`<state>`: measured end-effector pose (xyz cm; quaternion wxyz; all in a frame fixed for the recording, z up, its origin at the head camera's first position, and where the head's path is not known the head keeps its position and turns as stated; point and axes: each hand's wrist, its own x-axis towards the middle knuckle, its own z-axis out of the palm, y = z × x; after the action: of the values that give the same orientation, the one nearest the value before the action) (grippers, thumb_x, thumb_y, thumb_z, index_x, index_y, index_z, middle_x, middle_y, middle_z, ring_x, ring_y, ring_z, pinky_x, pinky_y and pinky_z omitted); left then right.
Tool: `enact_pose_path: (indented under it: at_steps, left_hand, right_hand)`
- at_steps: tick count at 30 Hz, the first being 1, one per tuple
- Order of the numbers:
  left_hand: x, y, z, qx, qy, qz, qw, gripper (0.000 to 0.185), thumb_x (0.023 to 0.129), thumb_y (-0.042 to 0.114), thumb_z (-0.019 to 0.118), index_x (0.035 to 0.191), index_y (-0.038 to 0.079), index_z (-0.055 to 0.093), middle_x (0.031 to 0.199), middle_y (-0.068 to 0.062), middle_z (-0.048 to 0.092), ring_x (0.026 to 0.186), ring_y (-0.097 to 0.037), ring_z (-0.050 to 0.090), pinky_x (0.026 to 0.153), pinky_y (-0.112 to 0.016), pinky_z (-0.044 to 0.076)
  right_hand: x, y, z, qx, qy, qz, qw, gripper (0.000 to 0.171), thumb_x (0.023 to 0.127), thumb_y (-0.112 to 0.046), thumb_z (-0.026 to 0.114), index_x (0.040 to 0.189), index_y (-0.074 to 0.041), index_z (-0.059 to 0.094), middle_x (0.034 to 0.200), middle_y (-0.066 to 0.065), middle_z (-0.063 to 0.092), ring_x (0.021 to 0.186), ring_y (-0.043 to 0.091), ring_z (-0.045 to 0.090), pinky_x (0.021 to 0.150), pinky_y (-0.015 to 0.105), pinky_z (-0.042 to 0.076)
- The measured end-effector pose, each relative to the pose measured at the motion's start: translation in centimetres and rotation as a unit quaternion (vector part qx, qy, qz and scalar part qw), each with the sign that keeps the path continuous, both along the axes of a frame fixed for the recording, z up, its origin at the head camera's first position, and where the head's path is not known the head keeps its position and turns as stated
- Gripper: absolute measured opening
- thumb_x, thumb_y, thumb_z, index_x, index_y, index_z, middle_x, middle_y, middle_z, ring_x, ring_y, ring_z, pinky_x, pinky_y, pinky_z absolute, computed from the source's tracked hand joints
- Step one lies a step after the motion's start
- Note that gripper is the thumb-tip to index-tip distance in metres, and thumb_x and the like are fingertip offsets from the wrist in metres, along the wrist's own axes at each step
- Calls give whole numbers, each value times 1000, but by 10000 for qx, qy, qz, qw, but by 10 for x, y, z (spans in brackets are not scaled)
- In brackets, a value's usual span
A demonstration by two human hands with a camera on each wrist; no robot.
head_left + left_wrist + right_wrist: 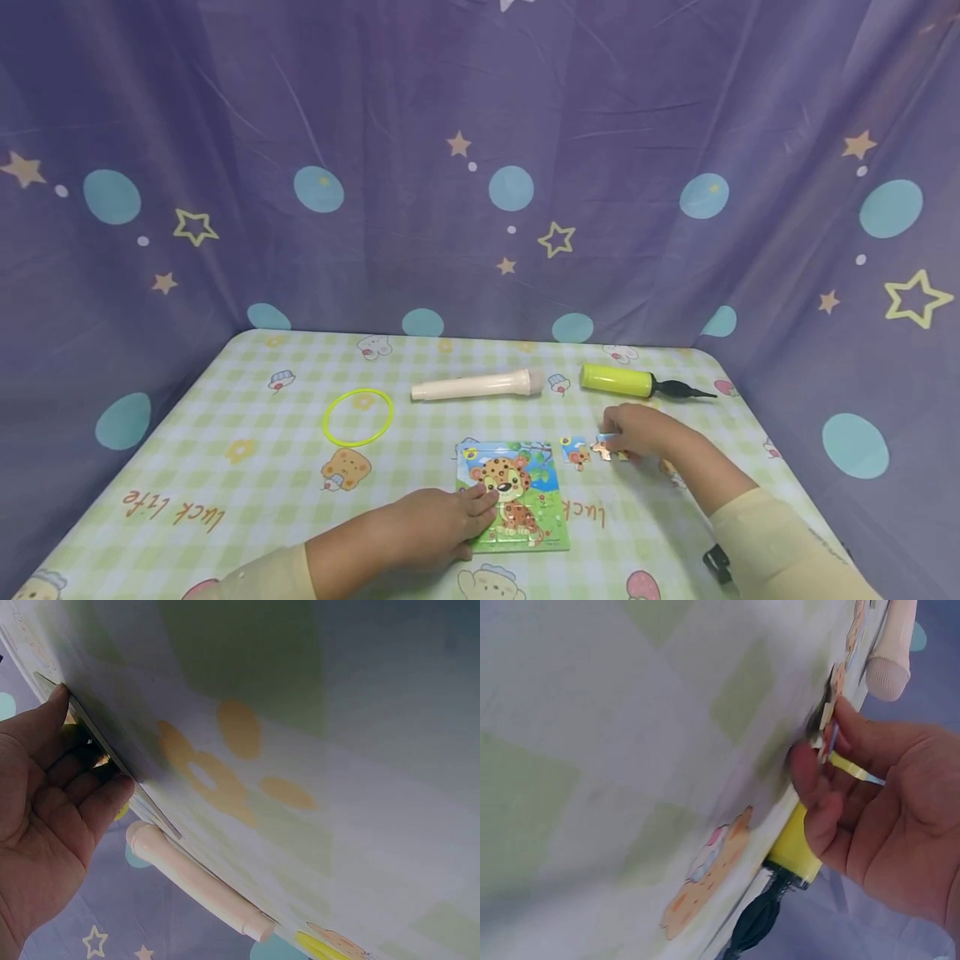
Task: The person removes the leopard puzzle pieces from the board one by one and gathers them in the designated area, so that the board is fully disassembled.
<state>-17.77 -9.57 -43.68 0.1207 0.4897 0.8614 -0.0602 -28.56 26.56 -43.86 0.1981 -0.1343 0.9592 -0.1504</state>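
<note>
A jigsaw puzzle with a cartoon leopard lies flat on the table. My left hand rests on its left side, fingers extended over the picture and thumb at the lower left edge. In the left wrist view the puzzle appears as a thin edge beside the left hand. Right of the puzzle, my right hand pinches a puzzle piece between thumb and fingers, low over the cloth. The right wrist view shows the right hand around this piece, partly hidden by fingertips. Another loose piece lies between.
A pale pink toy microphone lies behind the puzzle. To its right is a yellow-green balloon pump with a black nozzle, just beyond the right hand. A yellow ring lies at the left. A small black object sits near the right sleeve.
</note>
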Motion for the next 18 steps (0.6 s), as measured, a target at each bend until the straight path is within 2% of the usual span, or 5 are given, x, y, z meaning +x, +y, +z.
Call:
enact_pose_path:
  at_steps: [4, 7, 10, 14, 18]
  left_hand:
    - [0, 0, 0, -23, 52, -8, 10000, 59, 97, 42, 56, 150, 19, 42, 159, 1, 33, 145, -16, 34, 104, -28, 46]
    - [-1, 1, 0, -15, 61, -6, 10000, 59, 97, 42, 56, 150, 20, 42, 159, 1, 33, 145, -17, 34, 104, -28, 46]
    - [-1, 0, -1, -4, 51, -16, 10000, 59, 97, 42, 56, 150, 19, 42, 159, 1, 32, 145, -17, 34, 104, -28, 46]
    - [-1, 0, -2, 2, 71, -64, 10000, 60, 97, 42, 56, 150, 19, 42, 159, 1, 33, 145, -17, 35, 104, -28, 46]
    - [-2, 1, -3, -2, 122, -84, 9999, 59, 97, 43, 56, 150, 19, 43, 159, 1, 34, 144, -17, 36, 102, -27, 47]
  right_hand:
    - [2, -5, 4, 685, 352, 295, 9966, 18, 90, -28, 71, 91, -16, 58, 78, 0, 55, 65, 17, 51, 62, 33, 42]
    - [3, -8, 4, 1258, 667, 494, 9886, 26, 87, -33, 73, 93, -16, 55, 87, 0, 50, 69, 18, 49, 62, 36, 42]
    - [4, -14, 4, 1436, 885, 536, 9842, 28, 86, -34, 74, 97, -17, 56, 92, 1, 49, 70, 18, 50, 62, 37, 44]
    - [13, -35, 4, 646, 1131, 703, 9890, 30, 87, -30, 75, 109, -16, 60, 100, 0, 53, 77, 16, 55, 68, 38, 49]
    - [27, -66, 4, -282, 1004, 1233, 9869, 50, 87, -32, 75, 131, -17, 56, 119, 0, 55, 90, 13, 61, 81, 37, 53]
